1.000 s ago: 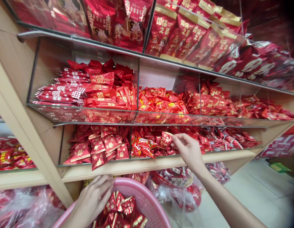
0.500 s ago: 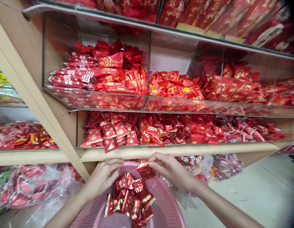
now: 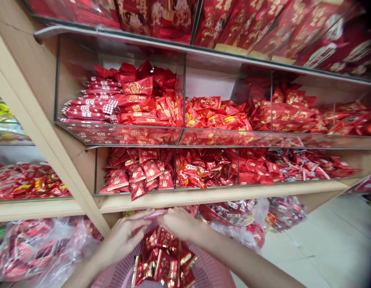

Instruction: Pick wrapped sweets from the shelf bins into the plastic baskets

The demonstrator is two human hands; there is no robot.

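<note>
A pink basket (image 3: 217,266) at the bottom centre holds a pile of red and gold wrapped packets (image 3: 167,266). My left hand (image 3: 128,232) is over the basket's left side, fingers stretched toward the far rim, with nothing seen in it. Close to its fingertips, my right hand (image 3: 177,224) reaches over the far part of the basket with its fingers curled together and pointing down at the pile. A red packet lies right under those fingers; whether they grip it is hidden.
Shelf bins of red packets (image 3: 146,170) rise behind the basket, with a wooden shelf edge (image 3: 221,195) just beyond my hands. Plastic bags of packets (image 3: 47,248) lie at the lower left, more bags (image 3: 242,216) at the right.
My right hand has moved left and down, over the pile. The packet it held beside the far rim no longer shows there. My left hand is slightly lower in view.
</note>
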